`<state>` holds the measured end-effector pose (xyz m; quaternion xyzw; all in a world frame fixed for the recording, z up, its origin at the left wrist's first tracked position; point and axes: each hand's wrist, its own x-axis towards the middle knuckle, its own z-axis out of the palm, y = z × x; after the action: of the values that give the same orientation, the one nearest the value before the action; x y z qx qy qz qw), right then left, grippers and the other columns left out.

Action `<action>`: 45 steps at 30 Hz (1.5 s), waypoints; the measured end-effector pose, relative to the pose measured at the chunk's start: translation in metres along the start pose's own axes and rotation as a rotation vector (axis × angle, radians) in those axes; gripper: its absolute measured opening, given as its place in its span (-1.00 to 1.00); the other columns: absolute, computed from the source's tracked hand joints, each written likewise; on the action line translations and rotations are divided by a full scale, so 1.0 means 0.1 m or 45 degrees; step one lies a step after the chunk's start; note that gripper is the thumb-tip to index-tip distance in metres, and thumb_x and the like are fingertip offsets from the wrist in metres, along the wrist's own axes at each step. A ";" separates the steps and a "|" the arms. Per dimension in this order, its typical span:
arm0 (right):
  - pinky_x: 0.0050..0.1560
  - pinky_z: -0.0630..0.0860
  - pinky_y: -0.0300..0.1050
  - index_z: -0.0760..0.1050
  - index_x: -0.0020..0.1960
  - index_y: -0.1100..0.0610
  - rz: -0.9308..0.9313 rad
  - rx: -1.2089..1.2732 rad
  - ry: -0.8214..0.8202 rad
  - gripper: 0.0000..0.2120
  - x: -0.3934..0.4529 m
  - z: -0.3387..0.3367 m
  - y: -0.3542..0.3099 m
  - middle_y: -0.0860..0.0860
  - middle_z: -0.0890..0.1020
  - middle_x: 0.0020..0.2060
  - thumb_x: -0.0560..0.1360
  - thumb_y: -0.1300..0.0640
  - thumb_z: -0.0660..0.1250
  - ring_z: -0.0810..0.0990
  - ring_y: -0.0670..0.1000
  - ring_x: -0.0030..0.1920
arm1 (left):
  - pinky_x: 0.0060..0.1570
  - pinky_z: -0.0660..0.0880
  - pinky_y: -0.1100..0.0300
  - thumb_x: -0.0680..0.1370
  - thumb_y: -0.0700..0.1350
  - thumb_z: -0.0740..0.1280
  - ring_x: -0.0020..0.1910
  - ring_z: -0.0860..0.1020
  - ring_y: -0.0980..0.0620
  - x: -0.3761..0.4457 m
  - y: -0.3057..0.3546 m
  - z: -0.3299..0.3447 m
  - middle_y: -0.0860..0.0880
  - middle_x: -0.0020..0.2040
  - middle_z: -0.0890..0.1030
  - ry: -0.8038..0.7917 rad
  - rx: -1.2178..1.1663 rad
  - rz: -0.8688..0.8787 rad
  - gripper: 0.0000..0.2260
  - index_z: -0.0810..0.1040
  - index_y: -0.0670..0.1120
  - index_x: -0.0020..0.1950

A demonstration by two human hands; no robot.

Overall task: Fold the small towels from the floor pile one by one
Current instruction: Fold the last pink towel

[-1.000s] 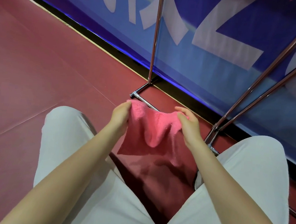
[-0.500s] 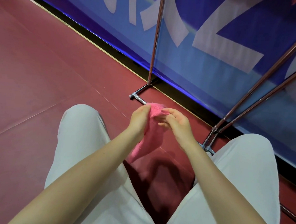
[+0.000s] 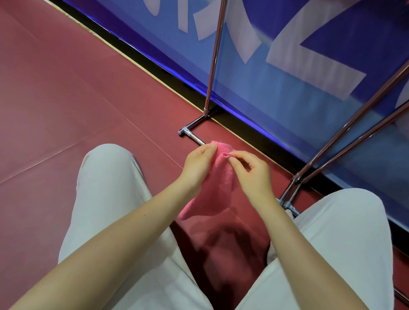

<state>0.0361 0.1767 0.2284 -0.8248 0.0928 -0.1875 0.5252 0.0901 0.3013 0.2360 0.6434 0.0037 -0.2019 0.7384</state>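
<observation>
Head view: pink towel [image 3: 217, 187] at centre frame, doubled and hanging in the air between the knees, above the red floor [image 3: 56, 120]; left hand [image 3: 197, 169] grips the towel's upper left edge, fingers curled round the cloth; right hand [image 3: 251, 176] pinches the top edge between thumb and forefinger, remaining fingers loosely curled; both hands close together; white trousers [image 3: 112, 209] across lower frame; chrome rack frame [image 3: 214, 58] upright at upper centre, against a blue banner [image 3: 287, 93].
</observation>
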 end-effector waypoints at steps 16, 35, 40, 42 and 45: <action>-0.22 0.45 -0.18 0.51 -0.17 0.07 0.202 0.158 0.126 -0.90 -0.03 0.00 0.01 0.07 0.56 -0.30 0.49 0.21 0.38 0.47 -0.11 -0.29 | 0.20 0.51 0.04 0.65 -0.02 0.19 0.11 0.61 -0.02 -0.12 -0.01 0.05 -0.06 0.03 0.69 -0.205 0.261 0.091 -0.74 0.68 0.01 0.03; -0.26 0.35 -0.23 0.49 -0.19 0.02 0.050 0.003 -0.233 -0.88 -0.05 0.04 0.09 -0.07 0.49 -0.35 0.42 0.17 0.42 0.39 -0.11 -0.31 | -0.21 0.39 0.20 0.63 -0.12 0.24 -0.35 0.45 0.20 0.04 -0.03 -0.16 0.16 -0.39 0.53 0.013 0.366 0.216 -0.72 0.54 0.03 -0.27; -0.16 0.44 -0.04 0.55 -0.08 0.08 -0.033 -0.377 -0.374 -0.91 -0.09 0.06 0.19 0.00 0.60 -0.25 0.47 0.07 0.39 0.54 0.07 -0.22 | -0.19 0.42 0.16 0.64 -0.07 0.22 -0.26 0.45 0.07 0.13 0.08 -0.30 -0.01 -0.25 0.52 0.181 0.274 0.159 -0.77 0.54 -0.07 -0.19; -0.18 0.41 -0.04 0.54 -0.05 0.10 -0.054 -0.453 -0.398 -0.88 -0.10 0.06 0.22 0.01 0.59 -0.27 0.51 0.06 0.34 0.52 0.09 -0.23 | -0.13 0.46 0.15 0.64 -0.05 0.21 -0.21 0.48 0.06 0.17 0.10 -0.36 -0.03 -0.19 0.55 0.211 0.306 0.159 -0.76 0.56 -0.06 -0.16; -0.17 0.40 -0.09 0.55 0.00 0.11 -0.089 -0.484 -0.378 -0.87 -0.10 0.04 0.20 -0.01 0.61 -0.22 0.52 0.06 0.32 0.54 0.04 -0.20 | -0.11 0.43 0.12 0.64 -0.05 0.20 -0.20 0.45 0.07 0.24 0.09 -0.43 -0.04 -0.18 0.53 0.241 0.442 0.266 -0.74 0.57 -0.19 -0.08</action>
<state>0.0290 0.1744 0.2064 -0.9302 0.0194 -0.0613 0.3615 0.1256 0.3358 0.2310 0.7740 -0.0286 -0.0606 0.6297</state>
